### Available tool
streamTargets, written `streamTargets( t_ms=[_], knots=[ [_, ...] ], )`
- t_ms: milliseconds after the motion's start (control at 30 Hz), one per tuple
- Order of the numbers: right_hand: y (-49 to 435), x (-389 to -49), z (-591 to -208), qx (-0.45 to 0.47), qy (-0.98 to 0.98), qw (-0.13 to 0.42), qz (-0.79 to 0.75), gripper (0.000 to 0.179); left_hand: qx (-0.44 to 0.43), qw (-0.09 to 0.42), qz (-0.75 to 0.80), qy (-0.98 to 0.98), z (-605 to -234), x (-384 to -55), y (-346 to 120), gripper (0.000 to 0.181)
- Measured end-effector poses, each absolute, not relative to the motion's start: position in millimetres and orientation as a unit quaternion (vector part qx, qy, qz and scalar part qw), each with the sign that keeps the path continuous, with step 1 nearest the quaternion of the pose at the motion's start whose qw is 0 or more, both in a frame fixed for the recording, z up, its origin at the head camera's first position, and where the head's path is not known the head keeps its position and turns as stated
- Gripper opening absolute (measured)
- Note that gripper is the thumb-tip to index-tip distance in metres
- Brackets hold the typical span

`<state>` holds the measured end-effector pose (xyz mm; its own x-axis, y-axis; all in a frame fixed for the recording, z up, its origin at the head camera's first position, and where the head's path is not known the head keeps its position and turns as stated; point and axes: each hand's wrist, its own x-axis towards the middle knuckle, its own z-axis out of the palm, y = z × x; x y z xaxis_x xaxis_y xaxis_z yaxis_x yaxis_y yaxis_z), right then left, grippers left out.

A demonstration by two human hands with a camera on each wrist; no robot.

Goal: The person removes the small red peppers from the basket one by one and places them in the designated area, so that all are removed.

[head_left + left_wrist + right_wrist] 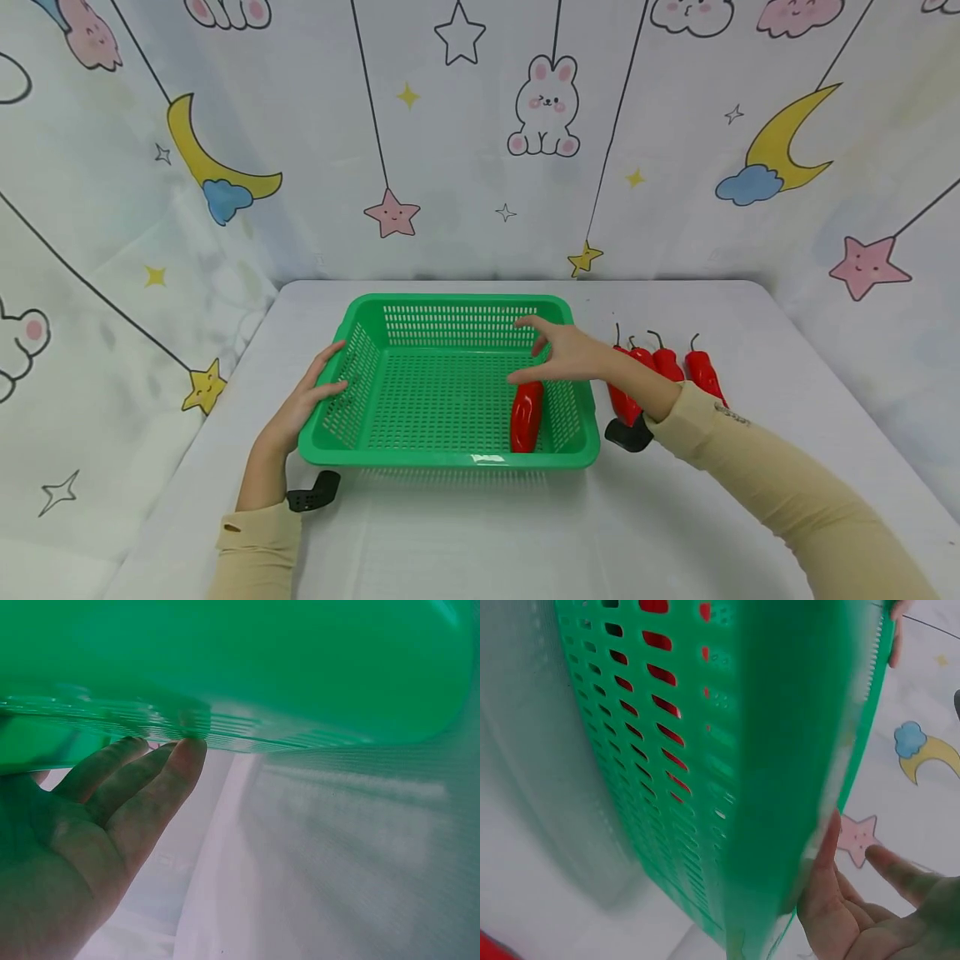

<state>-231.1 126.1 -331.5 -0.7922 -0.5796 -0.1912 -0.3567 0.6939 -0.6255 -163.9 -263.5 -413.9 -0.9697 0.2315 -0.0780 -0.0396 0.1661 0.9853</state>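
A green plastic basket (pixel 450 460) with slotted walls sits on the white table. Inside it, along the right side, lies one glossy red chili pepper (pixel 527 421); its upper end is hidden under my right hand. My left hand (pixel 296 406) grips the basket's left rim, and in the left wrist view its fingers (pixel 154 799) reach the outer wall from below the rim. Over the basket's right side hangs my right hand (pixel 566 353), thumb and fingers spread apart with nothing between them. In the right wrist view, red shows through the basket wall's slots (pixel 660 675).
Several red chili peppers (pixel 702 371) with dark curved stems lie on the table (pixel 480 542) right of the basket, partly behind my right forearm. Black wrist devices (pixel 315 492) show below both hands. A patterned cloth (pixel 465 142) hangs behind the table.
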Motion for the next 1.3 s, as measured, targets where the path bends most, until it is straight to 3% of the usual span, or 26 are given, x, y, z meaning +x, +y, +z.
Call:
streamTargets(
  t_ms=[467,1300],
  knots=[
    [115,-229,-343,-0.251,0.896,0.249,-0.268,0.086,0.064,0.107,0.646,0.753,-414,-164,-263,0.063],
    [98,-216,-368,-0.248,0.927,0.244,-0.141,0.092,0.060,0.104,0.637,0.761,-414,-165,-263,0.063]
  ],
)
